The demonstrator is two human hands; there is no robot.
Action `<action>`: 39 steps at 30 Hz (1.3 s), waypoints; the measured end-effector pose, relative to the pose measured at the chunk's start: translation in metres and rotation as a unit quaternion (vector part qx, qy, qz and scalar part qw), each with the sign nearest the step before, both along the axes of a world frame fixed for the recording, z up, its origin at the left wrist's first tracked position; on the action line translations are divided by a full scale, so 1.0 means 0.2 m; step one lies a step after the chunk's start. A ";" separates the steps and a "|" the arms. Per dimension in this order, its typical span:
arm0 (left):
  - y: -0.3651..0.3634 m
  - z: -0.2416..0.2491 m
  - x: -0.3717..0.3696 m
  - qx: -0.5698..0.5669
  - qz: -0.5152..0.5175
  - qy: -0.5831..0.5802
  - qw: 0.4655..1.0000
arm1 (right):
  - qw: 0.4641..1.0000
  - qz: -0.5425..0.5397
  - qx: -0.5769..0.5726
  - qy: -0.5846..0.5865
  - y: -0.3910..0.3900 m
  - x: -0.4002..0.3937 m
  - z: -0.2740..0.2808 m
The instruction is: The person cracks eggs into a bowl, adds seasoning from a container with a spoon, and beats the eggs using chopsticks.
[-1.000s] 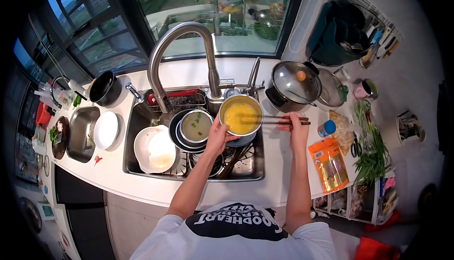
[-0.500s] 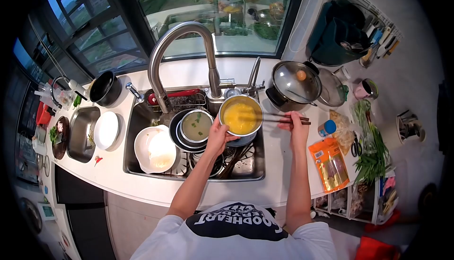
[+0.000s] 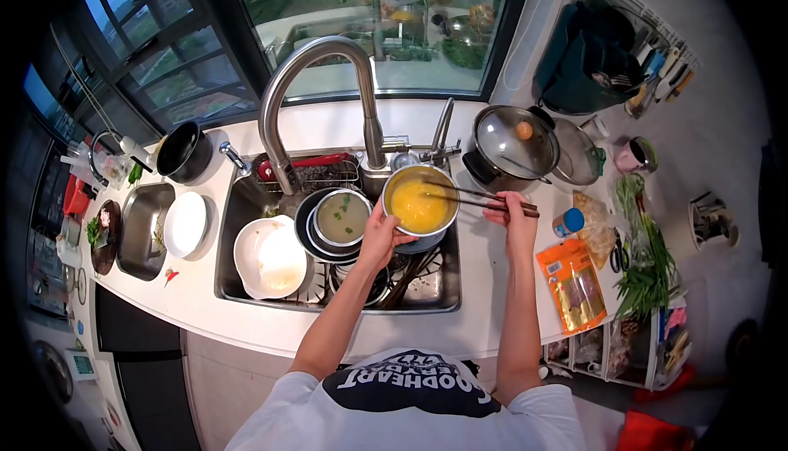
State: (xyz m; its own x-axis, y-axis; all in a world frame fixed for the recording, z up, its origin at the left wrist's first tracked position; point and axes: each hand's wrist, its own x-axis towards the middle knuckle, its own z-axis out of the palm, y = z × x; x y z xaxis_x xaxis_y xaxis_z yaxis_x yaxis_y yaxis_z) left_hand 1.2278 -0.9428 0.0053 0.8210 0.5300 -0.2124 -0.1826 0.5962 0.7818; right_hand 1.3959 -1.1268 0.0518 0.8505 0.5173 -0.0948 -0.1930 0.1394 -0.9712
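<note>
My left hand (image 3: 382, 236) grips the rim and side of a metal bowl (image 3: 392, 182) above the right part of the sink. Yellow beaten egg (image 3: 417, 207) fills the lower part of that bowl, which is tilted toward me. Dark chopsticks (image 3: 484, 200) are held in my right hand (image 3: 515, 219), over the counter to the right of the bowl. Their tips reach into the egg. Below and left of the bowl, a smaller bowl of cloudy liquid with green bits (image 3: 344, 216) sits in a stack of dishes.
The sink (image 3: 336, 310) also holds a white bowl (image 3: 271, 258) under the curved tap (image 3: 268, 123). To the right stand a lidded pot (image 3: 513, 143), a blue-capped jar (image 3: 568, 222), an orange packet (image 3: 572, 283), scissors (image 3: 617, 254) and green vegetables (image 3: 644, 274). A white dish (image 3: 185, 225) lies left.
The chopsticks, blurred in the bowl before, now show clearly, spread apart with their tips in the egg. The bowl and both hands have barely shifted.
</note>
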 end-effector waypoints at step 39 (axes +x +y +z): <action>0.01 0.02 0.00 0.010 0.005 -0.009 1.000 | 0.995 0.091 -0.036 -0.013 -0.01 -0.02 0.04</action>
State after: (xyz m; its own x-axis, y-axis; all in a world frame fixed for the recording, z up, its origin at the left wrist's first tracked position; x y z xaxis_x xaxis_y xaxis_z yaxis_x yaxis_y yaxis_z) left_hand 1.2284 -0.9413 0.0093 0.8189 0.5427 -0.1868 -0.2026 0.5778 0.7906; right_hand 1.3917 -1.1280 0.0593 0.7454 0.6563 -0.1167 -0.1835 0.0337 -0.9824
